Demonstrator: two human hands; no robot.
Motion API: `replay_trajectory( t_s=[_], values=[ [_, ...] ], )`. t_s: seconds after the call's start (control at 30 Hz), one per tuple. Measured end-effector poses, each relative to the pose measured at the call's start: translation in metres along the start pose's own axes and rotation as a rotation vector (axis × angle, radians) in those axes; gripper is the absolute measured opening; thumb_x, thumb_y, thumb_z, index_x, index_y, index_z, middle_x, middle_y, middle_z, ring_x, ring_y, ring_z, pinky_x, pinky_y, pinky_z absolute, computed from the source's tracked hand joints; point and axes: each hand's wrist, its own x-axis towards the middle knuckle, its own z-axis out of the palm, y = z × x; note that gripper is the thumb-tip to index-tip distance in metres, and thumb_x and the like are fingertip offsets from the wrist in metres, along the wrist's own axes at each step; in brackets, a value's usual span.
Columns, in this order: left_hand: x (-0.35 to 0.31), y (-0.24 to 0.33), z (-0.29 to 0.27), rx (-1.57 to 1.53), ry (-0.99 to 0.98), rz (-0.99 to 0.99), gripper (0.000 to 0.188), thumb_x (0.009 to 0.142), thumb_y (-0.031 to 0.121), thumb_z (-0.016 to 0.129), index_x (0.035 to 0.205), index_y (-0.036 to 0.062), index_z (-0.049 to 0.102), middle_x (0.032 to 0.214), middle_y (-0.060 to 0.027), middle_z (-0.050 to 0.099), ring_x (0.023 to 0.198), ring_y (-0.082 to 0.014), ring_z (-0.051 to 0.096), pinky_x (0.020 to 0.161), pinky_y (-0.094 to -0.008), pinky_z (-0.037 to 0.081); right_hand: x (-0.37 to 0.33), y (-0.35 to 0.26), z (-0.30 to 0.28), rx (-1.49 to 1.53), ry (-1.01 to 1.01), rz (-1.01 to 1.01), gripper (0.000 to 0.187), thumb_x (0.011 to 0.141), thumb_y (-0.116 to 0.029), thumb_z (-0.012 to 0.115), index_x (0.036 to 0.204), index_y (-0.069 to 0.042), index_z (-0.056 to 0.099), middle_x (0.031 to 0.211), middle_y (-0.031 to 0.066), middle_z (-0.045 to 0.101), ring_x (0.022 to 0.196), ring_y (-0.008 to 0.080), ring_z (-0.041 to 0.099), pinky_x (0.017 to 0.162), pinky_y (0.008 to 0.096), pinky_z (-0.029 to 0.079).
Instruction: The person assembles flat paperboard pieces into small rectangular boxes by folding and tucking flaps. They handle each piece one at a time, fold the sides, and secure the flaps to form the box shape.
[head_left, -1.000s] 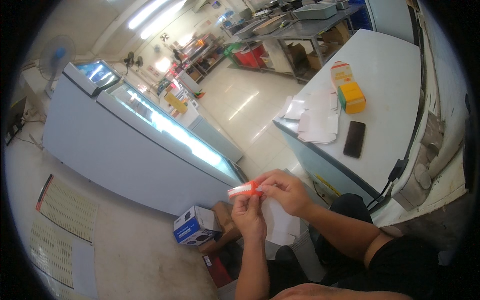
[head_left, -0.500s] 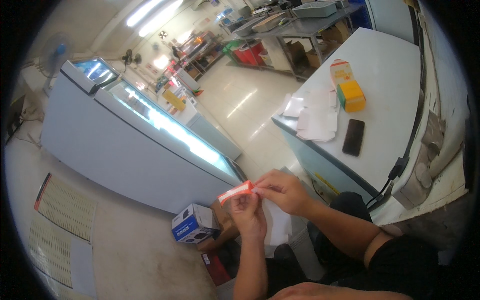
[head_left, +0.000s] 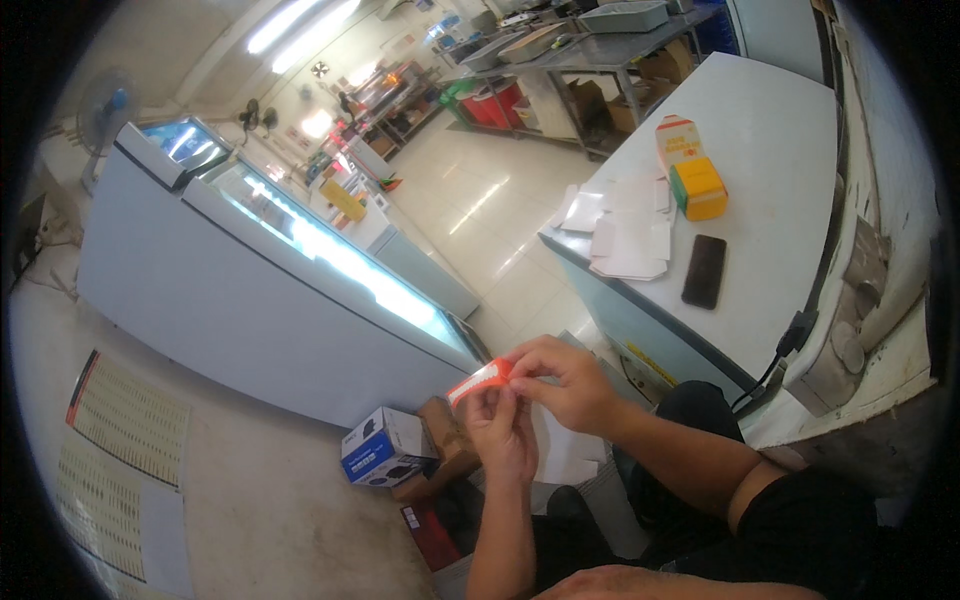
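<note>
grip of both raised hands, left hand (head_left: 503, 432) and right hand (head_left: 567, 382), pinches a small red-and-white carton (head_left: 480, 380)

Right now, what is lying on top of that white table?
On the white table lie a black phone, flat white cardboard sheets and a yellow box beside an orange-and-white carton. Whatever is under the sheets is covered.

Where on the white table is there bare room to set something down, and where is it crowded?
The white table is bare at its far end, beyond the orange and yellow box, and along the wall side of the black phone. It is crowded near the front corner, where the flat white cartons, box and phone cluster.
</note>
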Motion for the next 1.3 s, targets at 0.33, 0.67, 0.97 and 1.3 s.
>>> replay_trajectory(
  t_s=[0.33,0.67,0.97,1.3],
  values=[
    [-0.003,0.002,0.017,-0.138,-0.008,-0.187,0.023,0.106,0.002,0.06,0.129,0.0014,0.061,0.128,-0.0103,0.067,0.117,-0.0208,0.067,0.102,-0.0351,0.057,0.0,0.008,-0.007,-0.327,0.021,-0.086,0.02,0.089,-0.007,0.078,0.104,-0.003,0.065,0.119,0.0179,0.066,0.102,0.0327,0.067,0.089,0.041,0.054],
    [0.014,0.019,-0.015,0.02,0.382,0.155,0.018,0.111,0.012,0.057,0.123,-0.0007,0.057,0.121,-0.0151,0.067,0.114,-0.024,0.068,0.098,-0.0379,0.061,-0.009,0.028,-0.006,-0.775,-0.237,0.158,0.039,0.094,-0.015,0.072,0.129,0.001,0.064,0.126,0.0255,0.067,0.113,0.0428,0.068,0.098,0.048,0.055],
    [0.01,0.014,-0.013,0.083,0.339,0.044,0.029,0.111,0.025,0.058,0.132,0.0042,0.055,0.128,-0.0128,0.064,0.115,-0.025,0.066,0.098,-0.0415,0.058,-0.005,0.017,-0.004,-0.788,-0.05,0.228,0.02,0.1,-0.021,0.06,0.102,-0.003,0.068,0.104,0.0203,0.068,0.097,0.0422,0.067,0.086,0.0516,0.055],
    [0.008,0.003,0.01,0.195,0.44,-0.067,0.03,0.111,0.019,0.055,0.135,0.0029,0.051,0.125,-0.0129,0.063,0.112,-0.024,0.064,0.094,-0.0428,0.056,-0.008,0.022,0.006,-0.592,-0.063,-0.215,0.027,0.097,-0.011,0.066,0.121,-0.001,0.074,0.108,0.0211,0.072,0.094,0.0364,0.07,0.084,0.0433,0.057]
  ],
)
